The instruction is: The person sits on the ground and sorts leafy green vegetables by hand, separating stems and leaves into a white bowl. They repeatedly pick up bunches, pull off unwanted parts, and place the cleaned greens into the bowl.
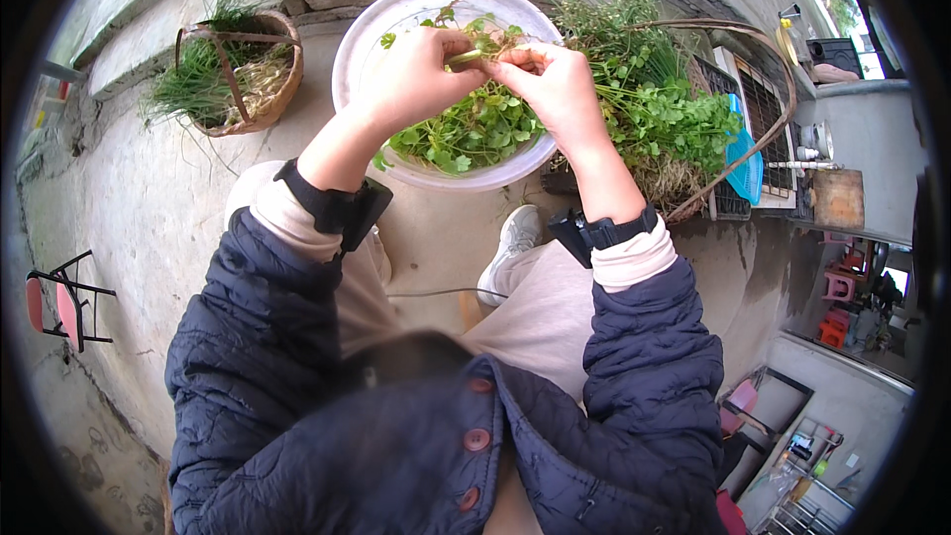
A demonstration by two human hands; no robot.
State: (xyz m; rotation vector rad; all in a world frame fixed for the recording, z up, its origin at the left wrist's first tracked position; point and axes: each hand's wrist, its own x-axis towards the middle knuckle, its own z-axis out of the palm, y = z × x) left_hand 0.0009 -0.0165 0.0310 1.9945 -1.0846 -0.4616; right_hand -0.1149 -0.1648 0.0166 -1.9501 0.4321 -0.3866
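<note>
Over a large white plastic basin [364, 11], my left hand [416, 78] grips the pale stems of a leafy green sprig [466, 57]. My right hand [546, 82] pinches the same sprig at its brownish end, with thumb and forefinger together. Both hands almost meet above the basin. Below them, a heap of leafy greens [475, 130], resembling celery or coriander, lies in the basin. My fingers partly cover the sprig, so its full length is hidden.
A wicker basket [278, 100] of long thin greens stands at left. To the right, a handled basket [780, 119] holds leafy greens with roots, beside a blue plastic basket [747, 163]. A folding chair [68, 305] sits far left. A cable [446, 292] crosses the concrete floor between my feet.
</note>
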